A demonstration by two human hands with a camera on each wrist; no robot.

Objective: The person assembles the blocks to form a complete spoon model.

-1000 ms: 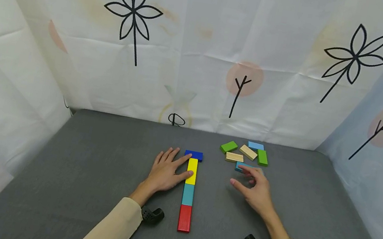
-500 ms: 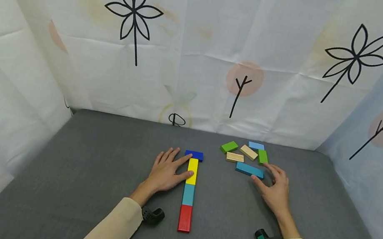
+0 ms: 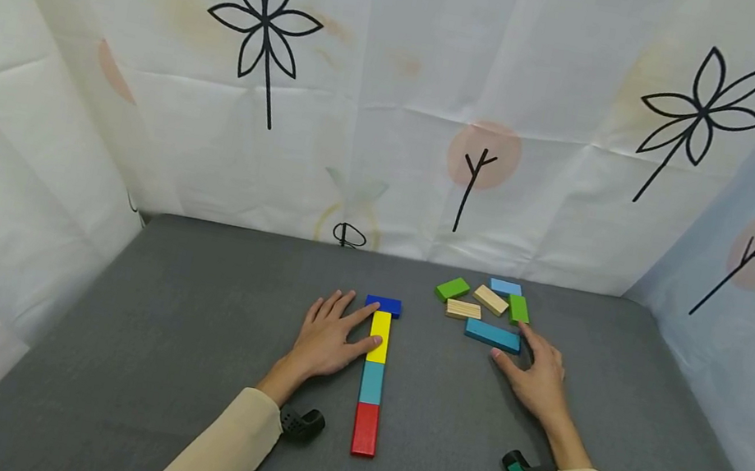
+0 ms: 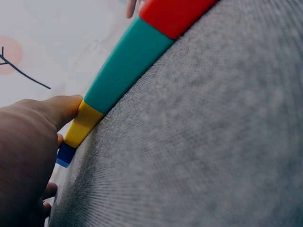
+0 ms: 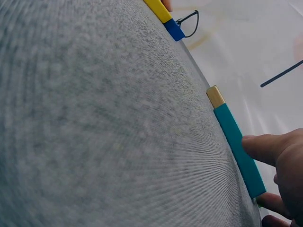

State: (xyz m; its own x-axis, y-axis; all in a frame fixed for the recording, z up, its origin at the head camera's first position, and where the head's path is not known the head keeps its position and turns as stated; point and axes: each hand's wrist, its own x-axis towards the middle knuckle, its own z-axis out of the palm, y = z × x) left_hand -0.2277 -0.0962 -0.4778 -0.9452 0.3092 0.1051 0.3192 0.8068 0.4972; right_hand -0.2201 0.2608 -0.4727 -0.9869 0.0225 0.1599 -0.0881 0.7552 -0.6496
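Note:
A line of blocks runs away from me: a red block (image 3: 366, 430), a teal block (image 3: 371, 383) and a yellow block (image 3: 381, 324), with a dark blue block (image 3: 390, 305) crosswise at the far end. My left hand (image 3: 322, 344) lies left of it, thumb on the yellow block and index fingertip at the dark blue one. On the right, my right hand (image 3: 538, 383) spreads thumb and index finger around the right end of a long blue block (image 3: 490, 334). Its index fingertip is by a green block (image 3: 518, 307). Whether it touches the blue block is unclear.
Behind the long blue block lie two wooden blocks (image 3: 463, 310), another green block (image 3: 452, 289) and a light blue block (image 3: 505, 288). All rest on a dark grey tabletop (image 3: 190, 371). A white patterned cloth (image 3: 406, 65) hangs behind and along the sides.
My right hand has shifted right, from over the long blue block to its right end, uncovering it. The left hand and the block line have stayed in place.

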